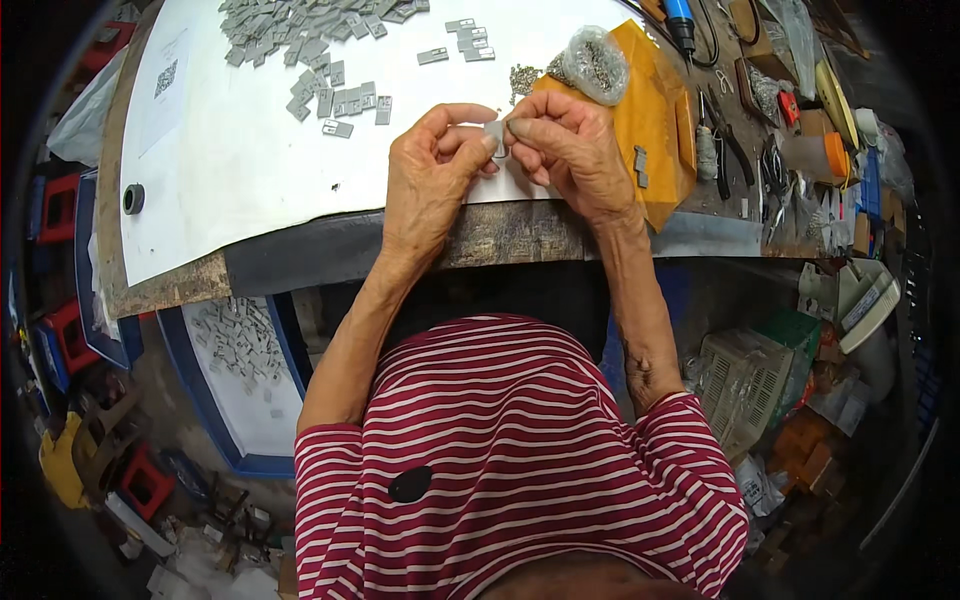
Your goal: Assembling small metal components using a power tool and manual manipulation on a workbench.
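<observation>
Near the front edge of the white sheet, my left hand pinches a small flat grey rectangular piece between thumb and fingers. Close against that piece, my right hand has thumb and forefinger pressed together; whatever they hold is too small to make out. Just beyond the fingers lies a little heap of tiny metal parts. More of them fill a clear plastic bag behind my right hand. Similar grey pieces lie loose to the left, spreading from a large pile.
An orange-yellow envelope lies under the bag, with a few grey pieces on it. Pliers and a blue-handled tool are at the right. A black ring sits at the left. Below the table, a blue-edged tray holds more pieces.
</observation>
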`<state>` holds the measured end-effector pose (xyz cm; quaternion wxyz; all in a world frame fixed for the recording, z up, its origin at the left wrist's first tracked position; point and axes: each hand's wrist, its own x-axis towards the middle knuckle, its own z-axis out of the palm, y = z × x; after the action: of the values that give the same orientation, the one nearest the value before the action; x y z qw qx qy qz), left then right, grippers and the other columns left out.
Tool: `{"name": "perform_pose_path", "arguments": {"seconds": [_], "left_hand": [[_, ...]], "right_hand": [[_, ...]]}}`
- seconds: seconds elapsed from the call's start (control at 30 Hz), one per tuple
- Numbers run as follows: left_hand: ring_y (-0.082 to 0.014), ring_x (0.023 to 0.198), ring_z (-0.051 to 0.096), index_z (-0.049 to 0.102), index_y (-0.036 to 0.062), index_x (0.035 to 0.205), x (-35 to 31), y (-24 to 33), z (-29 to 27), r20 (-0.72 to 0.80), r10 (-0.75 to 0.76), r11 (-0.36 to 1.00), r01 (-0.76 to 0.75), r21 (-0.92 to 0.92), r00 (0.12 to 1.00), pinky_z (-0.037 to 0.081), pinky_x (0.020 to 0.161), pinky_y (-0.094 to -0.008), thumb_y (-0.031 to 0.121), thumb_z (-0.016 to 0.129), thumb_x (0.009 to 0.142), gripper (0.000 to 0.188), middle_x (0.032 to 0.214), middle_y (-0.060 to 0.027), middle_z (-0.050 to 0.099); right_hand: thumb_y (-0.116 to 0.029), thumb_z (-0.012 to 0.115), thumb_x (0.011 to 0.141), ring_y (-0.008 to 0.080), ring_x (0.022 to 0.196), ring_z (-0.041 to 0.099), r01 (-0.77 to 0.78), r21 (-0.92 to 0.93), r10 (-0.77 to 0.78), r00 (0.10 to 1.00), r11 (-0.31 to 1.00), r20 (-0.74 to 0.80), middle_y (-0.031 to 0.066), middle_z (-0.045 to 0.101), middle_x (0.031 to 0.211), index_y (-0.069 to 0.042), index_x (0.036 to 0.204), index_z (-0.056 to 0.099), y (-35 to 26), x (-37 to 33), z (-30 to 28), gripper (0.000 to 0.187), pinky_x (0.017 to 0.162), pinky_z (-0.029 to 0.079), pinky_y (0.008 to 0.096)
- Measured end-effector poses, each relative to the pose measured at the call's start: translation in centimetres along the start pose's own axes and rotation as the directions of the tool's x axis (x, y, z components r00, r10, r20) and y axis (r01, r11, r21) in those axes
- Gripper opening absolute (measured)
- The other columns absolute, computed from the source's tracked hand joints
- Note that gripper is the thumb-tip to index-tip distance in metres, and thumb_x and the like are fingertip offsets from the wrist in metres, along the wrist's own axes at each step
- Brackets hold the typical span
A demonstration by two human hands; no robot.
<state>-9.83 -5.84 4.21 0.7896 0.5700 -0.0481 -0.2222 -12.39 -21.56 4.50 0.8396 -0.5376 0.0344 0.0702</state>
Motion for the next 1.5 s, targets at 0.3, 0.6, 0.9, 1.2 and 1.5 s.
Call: {"name": "perform_pose_path", "arguments": {"seconds": [0.3, 0.6, 0.9, 1.2, 1.5], "left_hand": [[-0.0106, 0.057, 0.057, 0.051, -0.0019, 0.091, 1.3, -0.4, -1.2, -0.017, -0.106, 0.986, 0.103, -0.129, 0.994, 0.045, 0.053, -0.019, 0.006, 0.059, 0.083, 0.014, 0.068, -0.0118, 0.063], [-0.0101, 0.059, 0.057, 0.052, -0.004, 0.1, 1.6, -1.0, -1.1, 0.009, -0.058, 0.979, 0.059, -0.195, 0.998, 0.047, 0.053, -0.0191, 0.007, 0.055, 0.086, 0.018, 0.077, -0.0132, 0.063], [-0.0062, 0.057, 0.049, 0.054, -0.0003, 0.098, 1.1, -0.6, -0.7, 0.09, -0.005, 0.987, 0.019, -0.161, 0.996, 0.042, 0.052, -0.0188, 0.011, 0.053, 0.087, 0.016, 0.073, -0.0044, 0.057], [-0.0058, 0.059, 0.05, 0.051, -0.0009, 0.1, 1.2, -1.4, -0.8, 0.068, 0.048, 0.998, -0.046, -0.031, 0.997, 0.042, 0.053, -0.0186, 0.008, 0.05, 0.089, 0.014, 0.074, -0.0056, 0.058], [-0.0032, 0.058, 0.047, 0.049, -0.0002, 0.101, 0.7, -1.8, -0.4, 0.032, 0.131, 0.987, -0.134, 0.091, 0.991, 0.04, 0.051, -0.0162, 0.005, 0.048, 0.089, 0.013, 0.072, -0.0027, 0.056]], "right_hand": [[-0.005, 0.057, 0.084, 0.0062, 0.055, 0.053, 0.05, -0.016, -0.051, 0.998, 0.999, -0.031, 0.0074, 0.059, 0.072, 0.005, 0.09, 0.055, 0.7, 0.8, -0.7, 0.012, 0.043, 0.043, 0.0158], [-0.002, 0.057, 0.083, 0.0061, 0.053, 0.052, 0.04, 0.058, -0.037, 0.998, 0.998, -0.054, 0.0072, 0.058, 0.071, 0.005, 0.09, 0.054, 0.9, 0.7, -0.8, 0.01, 0.042, 0.042, 0.0162], [-0.003, 0.055, 0.084, 0.0066, 0.052, 0.048, 0.074, 0.073, -0.069, 0.995, 0.995, -0.078, 0.0062, 0.056, 0.07, 0.002, 0.088, 0.055, 1.0, 0.5, -0.6, 0.006, 0.041, 0.036, 0.0169], [0.001, 0.056, 0.083, 0.0068, 0.051, 0.049, 0.093, -0.211, -0.116, 0.988, 0.973, -0.099, 0.0033, 0.054, 0.064, 0.004, 0.089, 0.056, 1.3, 0.5, -0.4, 0.007, 0.042, 0.039, 0.0172], [0.002, 0.058, 0.081, 0.0063, 0.048, 0.048, 0.042, -0.221, -0.068, 0.991, 0.974, -0.113, 0.0025, 0.053, 0.062, 0.004, 0.087, 0.055, 1.0, 0.4, -0.4, 0.007, 0.041, 0.038, 0.017]]}}
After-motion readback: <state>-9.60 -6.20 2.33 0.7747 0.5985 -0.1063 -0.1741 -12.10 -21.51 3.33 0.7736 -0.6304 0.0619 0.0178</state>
